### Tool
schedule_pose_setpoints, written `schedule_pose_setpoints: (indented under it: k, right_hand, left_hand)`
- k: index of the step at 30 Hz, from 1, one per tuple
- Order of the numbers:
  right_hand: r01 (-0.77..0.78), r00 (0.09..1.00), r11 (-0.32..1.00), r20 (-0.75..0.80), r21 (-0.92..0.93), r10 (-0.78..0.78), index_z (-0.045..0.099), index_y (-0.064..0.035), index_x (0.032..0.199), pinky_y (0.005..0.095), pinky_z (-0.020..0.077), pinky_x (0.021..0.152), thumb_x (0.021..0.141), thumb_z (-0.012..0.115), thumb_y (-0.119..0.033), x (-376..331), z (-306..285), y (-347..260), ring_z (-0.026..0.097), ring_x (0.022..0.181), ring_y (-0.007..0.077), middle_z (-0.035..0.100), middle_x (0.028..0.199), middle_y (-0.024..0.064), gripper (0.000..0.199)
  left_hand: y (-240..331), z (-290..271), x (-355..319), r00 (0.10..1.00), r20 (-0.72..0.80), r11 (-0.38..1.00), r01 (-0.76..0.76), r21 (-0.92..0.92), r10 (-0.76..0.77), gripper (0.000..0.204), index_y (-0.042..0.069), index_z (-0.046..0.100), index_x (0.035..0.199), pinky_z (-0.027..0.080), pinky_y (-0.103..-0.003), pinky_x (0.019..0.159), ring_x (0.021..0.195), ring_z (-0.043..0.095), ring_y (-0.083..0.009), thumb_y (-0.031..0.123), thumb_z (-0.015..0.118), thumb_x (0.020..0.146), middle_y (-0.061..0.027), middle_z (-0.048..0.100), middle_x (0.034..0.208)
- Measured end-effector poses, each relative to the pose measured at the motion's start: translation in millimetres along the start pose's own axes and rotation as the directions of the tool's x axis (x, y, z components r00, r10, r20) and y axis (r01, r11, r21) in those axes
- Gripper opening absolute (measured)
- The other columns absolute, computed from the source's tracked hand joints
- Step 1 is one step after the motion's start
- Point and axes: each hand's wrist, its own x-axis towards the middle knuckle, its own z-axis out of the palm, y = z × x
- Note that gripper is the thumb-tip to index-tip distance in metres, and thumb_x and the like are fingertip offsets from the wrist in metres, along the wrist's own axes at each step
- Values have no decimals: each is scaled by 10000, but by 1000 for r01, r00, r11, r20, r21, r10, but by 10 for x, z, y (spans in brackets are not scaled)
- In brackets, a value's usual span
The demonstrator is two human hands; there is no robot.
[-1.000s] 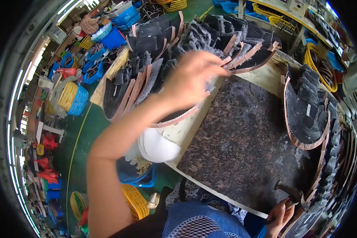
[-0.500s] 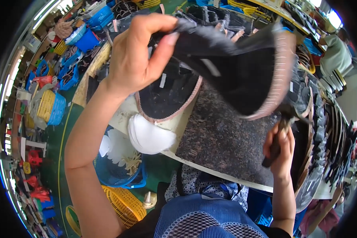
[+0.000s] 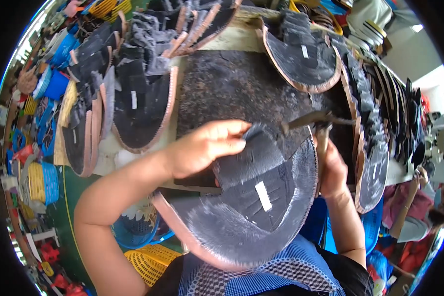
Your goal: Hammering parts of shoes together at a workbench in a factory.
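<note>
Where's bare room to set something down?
Beyond the left hand, on the dark board, between the stacked pieces at left and the curved piece at upper right. Crowded: left side, and the overlapping row along the right.

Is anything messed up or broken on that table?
The dark board on the worktable looks a bit odd: its top is blotchy and scuffed, not evenly coloured, maybe from use. I can't see anything clearly broken or spilled.

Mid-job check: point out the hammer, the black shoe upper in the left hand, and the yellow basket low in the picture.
Hammer (image 3: 318, 117): head view, on its metal head.
Shoe upper (image 3: 241, 200): head view, on its dark inside.
Yellow basket (image 3: 150, 261): head view, on its mesh side.
</note>
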Motion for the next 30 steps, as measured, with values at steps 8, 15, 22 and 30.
schedule_pose_setpoints:
  k: [8, 15, 22, 30]
  right_hand:
    - [15, 984, 933, -159, -360, -77, 518, 21, 1260, 331, 488, 977, 817, 862, -202, -555, -53, 203, 614, 1092, 181, 633, 1221, 138, 603]
    - [31, 999, 997, -36, -73, -34, 463, 35, 1366, 360, 539, 940, 775, 751, -695, -315, 54, 167, 657, 1078, 206, 651, 1212, 167, 983]
    - [-329, 936, 943, -116, 46, 332, 473, 51, 1369, 336, 517, 979, 792, 824, -144, -766, 187, -218, 654, 1079, 183, 661, 1202, 115, 703]
    - [-136, 934, 672, -321, -728, -158, 586, 12, 968, 221, 461, 564, 1061, 502, -223, -1062, -134, -273, 569, 587, 87, 638, 838, 63, 266]
  left_hand:
    - [-290, 256, 129, 998, -13, 954, 62, 294, -61, 267, 43, 517, 1309, 439, -296, 1025, 1125, 574, -116, 136, 484, 1061, -38, 607, 1171]
    - [247, 643, 117, 958, 11, 941, -282, 187, 285, 224, 43, 550, 1228, 482, -239, 907, 996, 611, -73, 196, 480, 1080, -18, 633, 1079]
    - [-210, 398, 143, 991, -118, 941, 101, 323, -66, 191, 41, 607, 1196, 514, -249, 838, 940, 626, -66, 141, 525, 1055, -3, 660, 1034]
    - [-310, 169, 441, 979, 146, 426, -194, 883, 144, 120, 7, 703, 983, 540, -306, 647, 753, 671, -200, 39, 682, 870, -102, 661, 914]
